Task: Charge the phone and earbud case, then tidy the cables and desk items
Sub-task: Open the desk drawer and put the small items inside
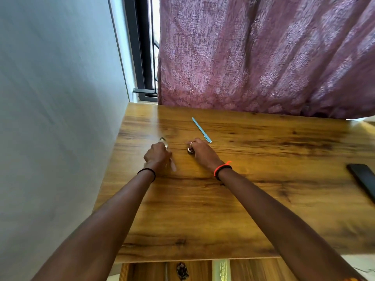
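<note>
On the wooden desk [243, 199], my left hand [157, 154] is curled round a thin silvery object [164, 141]; one shiny rounded end pokes out past the fingers and a pale blurred end shows near the wrist. My right hand [200, 152] pinches a small dark metallic item with a ring [190, 149] against the desk top. A light blue pen [202, 129] lies diagonally just beyond my right hand. A black phone [363, 179] lies at the desk's right edge. No cable or earbud case shows.
A white wall [56, 98] runs along the desk's left side. A purple curtain [263, 57] hangs behind the desk, with a dark window frame [142, 57] to its left. Below the front edge, a shelf [192, 270] holds a small dark thing.
</note>
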